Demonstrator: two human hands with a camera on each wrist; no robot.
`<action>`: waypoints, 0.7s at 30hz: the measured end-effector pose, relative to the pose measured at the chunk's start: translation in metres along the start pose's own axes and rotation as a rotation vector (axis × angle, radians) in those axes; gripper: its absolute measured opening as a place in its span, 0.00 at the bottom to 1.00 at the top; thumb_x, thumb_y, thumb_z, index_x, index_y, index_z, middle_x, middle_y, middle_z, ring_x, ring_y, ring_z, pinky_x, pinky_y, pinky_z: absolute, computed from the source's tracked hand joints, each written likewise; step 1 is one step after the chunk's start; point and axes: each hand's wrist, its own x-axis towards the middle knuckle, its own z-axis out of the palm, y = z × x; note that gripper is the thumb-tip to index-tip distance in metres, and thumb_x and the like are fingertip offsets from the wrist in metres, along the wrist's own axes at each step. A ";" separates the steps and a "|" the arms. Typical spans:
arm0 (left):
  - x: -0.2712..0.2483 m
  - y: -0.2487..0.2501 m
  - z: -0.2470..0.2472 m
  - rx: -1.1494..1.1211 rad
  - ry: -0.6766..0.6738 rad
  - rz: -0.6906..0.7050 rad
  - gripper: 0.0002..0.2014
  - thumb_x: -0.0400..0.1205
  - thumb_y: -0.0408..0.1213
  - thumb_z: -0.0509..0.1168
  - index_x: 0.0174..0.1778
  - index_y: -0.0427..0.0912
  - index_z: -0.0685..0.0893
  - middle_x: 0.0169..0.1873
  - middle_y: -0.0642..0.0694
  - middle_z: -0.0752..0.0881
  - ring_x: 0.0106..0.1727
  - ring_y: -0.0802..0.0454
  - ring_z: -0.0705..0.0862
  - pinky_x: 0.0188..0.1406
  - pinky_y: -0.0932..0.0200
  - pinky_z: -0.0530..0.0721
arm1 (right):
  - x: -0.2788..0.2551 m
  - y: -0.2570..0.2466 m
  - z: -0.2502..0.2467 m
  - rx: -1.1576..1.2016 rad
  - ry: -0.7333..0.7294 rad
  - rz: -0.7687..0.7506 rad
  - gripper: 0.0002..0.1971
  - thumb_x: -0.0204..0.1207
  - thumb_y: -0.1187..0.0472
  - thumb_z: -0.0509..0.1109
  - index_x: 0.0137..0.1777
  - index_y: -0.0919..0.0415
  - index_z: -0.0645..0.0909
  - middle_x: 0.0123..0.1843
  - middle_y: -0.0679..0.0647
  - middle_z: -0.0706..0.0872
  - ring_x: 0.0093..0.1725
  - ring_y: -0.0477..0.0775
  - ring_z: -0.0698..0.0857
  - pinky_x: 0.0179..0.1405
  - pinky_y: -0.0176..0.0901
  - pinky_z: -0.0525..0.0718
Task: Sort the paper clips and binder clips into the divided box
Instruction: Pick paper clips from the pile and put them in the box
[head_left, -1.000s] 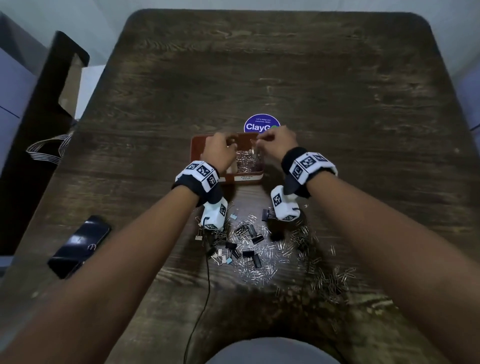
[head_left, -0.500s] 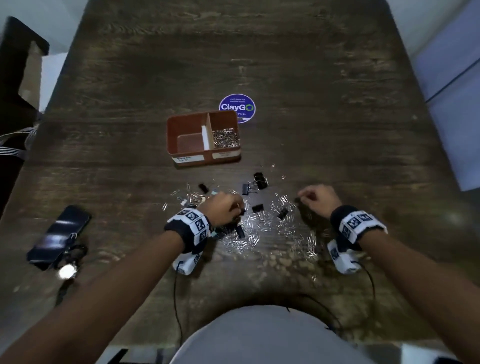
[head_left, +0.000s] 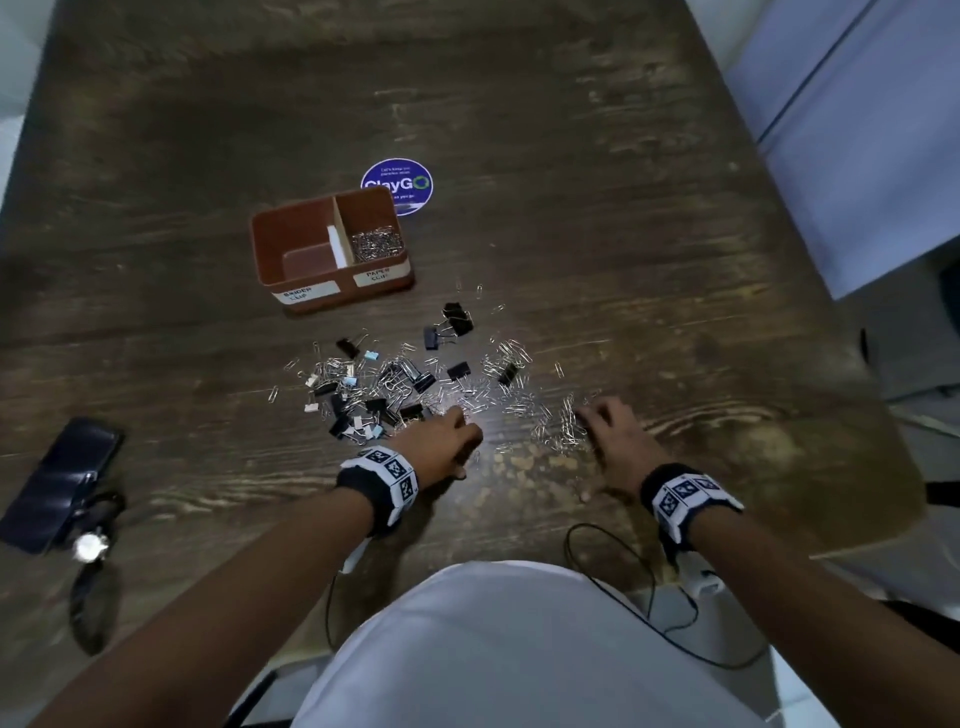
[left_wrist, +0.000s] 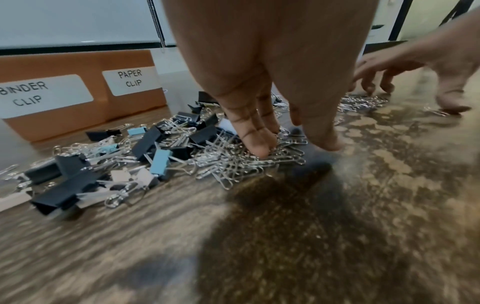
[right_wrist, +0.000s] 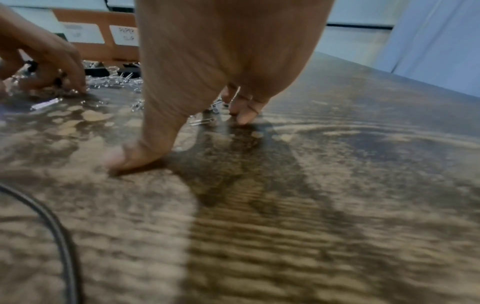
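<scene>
Head view: the divided box (head_left: 332, 249) is seen on the counter (head_left: 571, 156), beyond the loose pile. Paper clips (head_left: 376, 243) are already held in its right compartment, labelled for them; the left compartment, labelled for binder clips, appears bare. The binder clips (head_left: 384, 387) lie mixed with loose wire clips between box and hands. The left hand (head_left: 441, 441) and right hand (head_left: 615, 441) are lowered onto the near edge of the pile.

Left wrist view: the left fingers (left_wrist: 255, 142) are extended, tips pressed into the paper clips; nothing is gripped yet. It is judged that a small bunch should be raked together before pinching, with binder clips kept out.

Right wrist view: the right fingers (right_wrist: 244, 117) are spread, tips on the counter beside a few clips, nothing held. Blur limits detail. Flat clips are best slid together, then lifted.
</scene>
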 end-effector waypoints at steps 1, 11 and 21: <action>0.001 0.004 0.001 0.018 0.016 -0.005 0.27 0.79 0.45 0.71 0.73 0.46 0.71 0.63 0.40 0.72 0.54 0.40 0.82 0.46 0.47 0.83 | 0.003 -0.004 0.001 0.055 0.026 0.014 0.65 0.39 0.41 0.88 0.80 0.51 0.61 0.67 0.54 0.65 0.63 0.53 0.72 0.66 0.44 0.78; 0.004 0.005 -0.002 -0.018 0.259 -0.135 0.21 0.80 0.34 0.68 0.70 0.39 0.75 0.63 0.39 0.75 0.55 0.41 0.83 0.45 0.50 0.85 | 0.033 -0.021 -0.010 -0.028 0.117 0.137 0.58 0.48 0.26 0.77 0.79 0.47 0.61 0.78 0.56 0.58 0.75 0.61 0.61 0.72 0.59 0.71; 0.003 0.001 -0.006 0.109 0.175 -0.140 0.20 0.78 0.22 0.66 0.66 0.35 0.75 0.60 0.37 0.78 0.53 0.42 0.86 0.48 0.51 0.87 | 0.038 -0.032 0.012 0.117 0.096 -0.223 0.15 0.72 0.63 0.76 0.58 0.56 0.84 0.55 0.55 0.79 0.52 0.57 0.81 0.52 0.48 0.83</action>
